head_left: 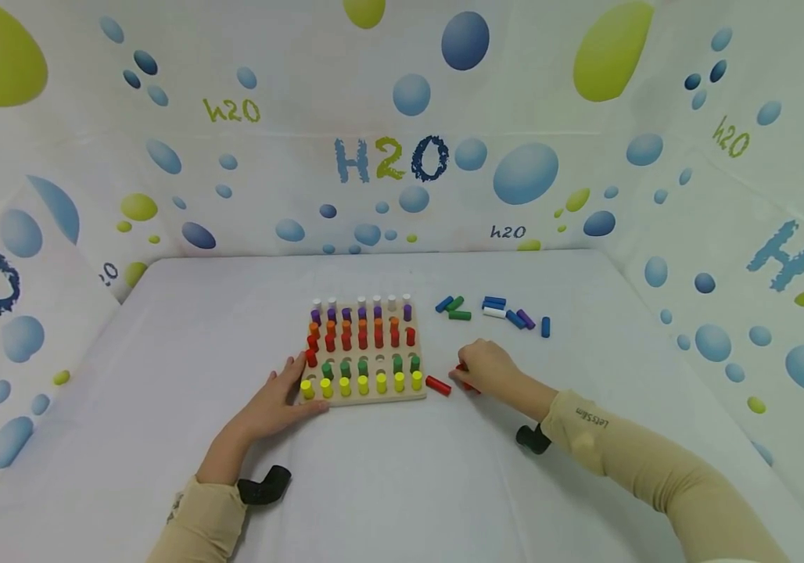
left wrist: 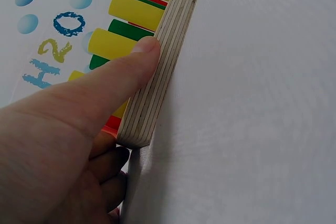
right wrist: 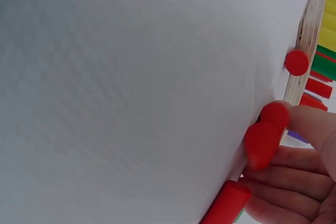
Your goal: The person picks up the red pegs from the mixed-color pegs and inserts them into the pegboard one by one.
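Pegboard (head_left: 363, 397) full of coloured pegs (head_left: 363, 342)

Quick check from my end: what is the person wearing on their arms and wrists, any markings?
Both arms are in tight beige sleeves reaching to the wrists; the hands are bare. The right sleeve carries small dark lettering near the cuff, too small to read surely. The left sleeve shows no clear marking. A black camera unit sits under each wrist: left wrist unit, right wrist unit. No gloves, no visible cables.
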`<state>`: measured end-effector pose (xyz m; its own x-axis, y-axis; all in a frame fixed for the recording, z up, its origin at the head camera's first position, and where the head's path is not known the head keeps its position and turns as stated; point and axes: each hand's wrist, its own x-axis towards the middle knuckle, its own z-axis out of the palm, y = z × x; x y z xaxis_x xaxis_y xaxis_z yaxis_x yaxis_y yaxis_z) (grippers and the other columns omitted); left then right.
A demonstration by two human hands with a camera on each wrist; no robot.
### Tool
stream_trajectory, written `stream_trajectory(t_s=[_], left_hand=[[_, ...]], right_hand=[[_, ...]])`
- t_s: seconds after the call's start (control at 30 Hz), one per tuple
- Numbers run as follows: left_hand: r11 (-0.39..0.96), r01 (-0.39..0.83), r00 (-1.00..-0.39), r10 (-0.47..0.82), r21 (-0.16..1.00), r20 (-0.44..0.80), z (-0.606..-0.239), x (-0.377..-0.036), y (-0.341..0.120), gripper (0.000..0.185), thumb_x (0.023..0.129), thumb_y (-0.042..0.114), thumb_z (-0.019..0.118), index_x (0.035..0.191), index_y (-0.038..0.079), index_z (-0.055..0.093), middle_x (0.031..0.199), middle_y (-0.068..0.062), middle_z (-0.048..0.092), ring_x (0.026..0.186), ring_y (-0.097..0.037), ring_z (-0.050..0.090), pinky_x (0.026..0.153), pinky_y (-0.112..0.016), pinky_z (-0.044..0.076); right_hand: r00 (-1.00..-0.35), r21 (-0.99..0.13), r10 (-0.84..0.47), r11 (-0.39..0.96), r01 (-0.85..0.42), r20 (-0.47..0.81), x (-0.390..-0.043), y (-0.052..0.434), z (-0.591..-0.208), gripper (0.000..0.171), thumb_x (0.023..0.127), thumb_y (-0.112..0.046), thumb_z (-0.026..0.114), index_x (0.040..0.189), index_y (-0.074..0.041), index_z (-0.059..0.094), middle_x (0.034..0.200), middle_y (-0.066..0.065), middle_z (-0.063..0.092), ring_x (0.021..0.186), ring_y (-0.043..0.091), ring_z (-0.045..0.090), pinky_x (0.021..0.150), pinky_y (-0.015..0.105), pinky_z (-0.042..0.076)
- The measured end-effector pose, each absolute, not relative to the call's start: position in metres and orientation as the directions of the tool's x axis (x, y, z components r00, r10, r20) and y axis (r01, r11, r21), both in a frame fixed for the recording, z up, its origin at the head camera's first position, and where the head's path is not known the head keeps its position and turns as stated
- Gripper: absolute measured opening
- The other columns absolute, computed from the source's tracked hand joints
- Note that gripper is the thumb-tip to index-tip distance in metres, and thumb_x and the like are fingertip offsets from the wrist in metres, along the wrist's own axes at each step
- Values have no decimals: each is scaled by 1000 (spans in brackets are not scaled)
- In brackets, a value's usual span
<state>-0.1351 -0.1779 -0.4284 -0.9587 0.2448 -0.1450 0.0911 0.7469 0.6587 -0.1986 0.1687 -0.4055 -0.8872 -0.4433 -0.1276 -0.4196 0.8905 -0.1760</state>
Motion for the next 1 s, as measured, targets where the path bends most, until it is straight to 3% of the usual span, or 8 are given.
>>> stream_trajectory(t_s=[0.37, 0.8, 1.0], left_hand=[[746, 105, -957, 255, 657, -136, -427, -135, -179, 99, 79, 51, 64, 146, 1, 10, 149, -23, 12, 137, -38, 4, 109, -53, 2], [740, 102, -957, 256, 664, -138, -429, -136, -179, 101, 78, 53, 64, 146, 2, 9, 149, -22, 12, 137, -37, 4, 109, -53, 2], [740, 91, -956, 252, 666, -149, -430, -136, -179, 101, 78, 53, 64, 146, 2, 9, 149, -24, 11, 137, -38, 3, 109, -53, 1]], right_hand=[[-880, -254, -462, 869, -424, -109, -198, 169, -404, 16, 79, -24, 72, 83, -9, 68, 66, -3, 59, 61, 12, 49, 61, 21, 49], [-873, -572, -485, 730, -374, -48, -205, 178, -401, 16, 79, -19, 72, 89, -7, 71, 80, -1, 68, 72, 11, 60, 68, 22, 53], [-908, -695, -417, 663, -279, -33, -207, 180, -399, 18, 80, -17, 71, 93, -5, 69, 84, 2, 69, 76, 13, 65, 74, 28, 54]])
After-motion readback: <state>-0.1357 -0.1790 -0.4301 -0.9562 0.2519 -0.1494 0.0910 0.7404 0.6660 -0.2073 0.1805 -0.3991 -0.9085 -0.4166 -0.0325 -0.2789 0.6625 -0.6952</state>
